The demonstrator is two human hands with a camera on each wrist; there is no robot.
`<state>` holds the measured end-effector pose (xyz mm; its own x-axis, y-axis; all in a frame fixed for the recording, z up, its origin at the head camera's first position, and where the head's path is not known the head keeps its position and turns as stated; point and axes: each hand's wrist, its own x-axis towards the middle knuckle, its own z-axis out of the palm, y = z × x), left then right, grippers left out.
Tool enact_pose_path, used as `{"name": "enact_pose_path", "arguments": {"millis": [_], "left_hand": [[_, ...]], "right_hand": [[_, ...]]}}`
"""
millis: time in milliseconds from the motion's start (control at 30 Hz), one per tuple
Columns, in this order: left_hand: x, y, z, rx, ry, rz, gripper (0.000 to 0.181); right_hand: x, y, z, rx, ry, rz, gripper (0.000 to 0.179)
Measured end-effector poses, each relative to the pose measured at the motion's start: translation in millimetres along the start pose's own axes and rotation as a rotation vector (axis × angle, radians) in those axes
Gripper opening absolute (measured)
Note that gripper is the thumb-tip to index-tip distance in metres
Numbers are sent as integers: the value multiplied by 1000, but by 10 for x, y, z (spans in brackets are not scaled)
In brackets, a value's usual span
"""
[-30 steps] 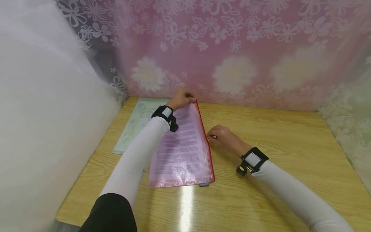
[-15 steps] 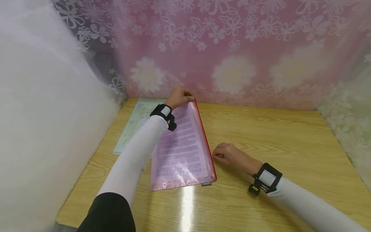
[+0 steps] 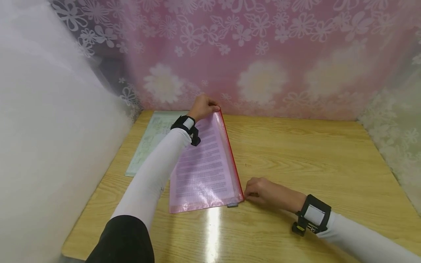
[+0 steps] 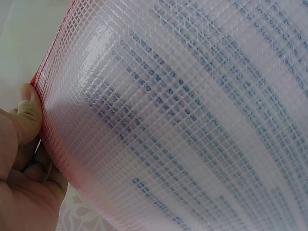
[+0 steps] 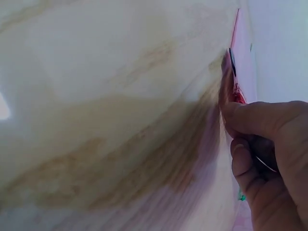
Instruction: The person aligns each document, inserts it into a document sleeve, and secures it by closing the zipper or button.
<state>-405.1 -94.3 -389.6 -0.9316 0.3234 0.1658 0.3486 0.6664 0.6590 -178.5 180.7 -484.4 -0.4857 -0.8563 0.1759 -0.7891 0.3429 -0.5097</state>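
A pink mesh zip pouch (image 3: 202, 171) with printed sheets inside stands slightly raised along its red zipper edge (image 3: 232, 153). Its top right corner is pinched between the thumb and fingers of my left hand (image 3: 203, 107); the left wrist view shows the thumb (image 4: 29, 113) on the mesh near the red edging. At the lower end of the zipper, my right hand (image 3: 263, 190) pinches the zipper pull, which the fingertips hide. In the right wrist view, the right thumb and fingers (image 5: 262, 149) meet right at the red edge.
A pale green pouch (image 3: 144, 146) lies to the left, partly under the pink one and my left arm. A small grey tab (image 3: 232, 205) sticks out below the pink pouch. Behind the wooden table (image 3: 312, 157) hangs a pink floral curtain (image 3: 263, 80); a white sheet (image 3: 56, 128) hangs at left.
My right hand has slid down along the red zipper edge, from its middle to the bottom corner. The left hand keeps its pinch on the top corner.
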Motion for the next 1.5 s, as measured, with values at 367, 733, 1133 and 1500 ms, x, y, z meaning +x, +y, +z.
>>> {"name": "enact_pose_path", "arguments": {"millis": [367,733,1133,1500], "left_hand": [[-19,20,134,23,-66,41,20],[-277,-153,238,129,-239,-26,88],[-1614,-223,213,334,-114,-307,106],[-2701,-272,158,247,-30,-396,72]], "right_hand": [[-62,18,94,-30,55,-64,11],[-178,-8,169,-11,89,87,11],[-10,-141,208,89,124,404,18],[305,-277,205,124,234,724,23]]}}
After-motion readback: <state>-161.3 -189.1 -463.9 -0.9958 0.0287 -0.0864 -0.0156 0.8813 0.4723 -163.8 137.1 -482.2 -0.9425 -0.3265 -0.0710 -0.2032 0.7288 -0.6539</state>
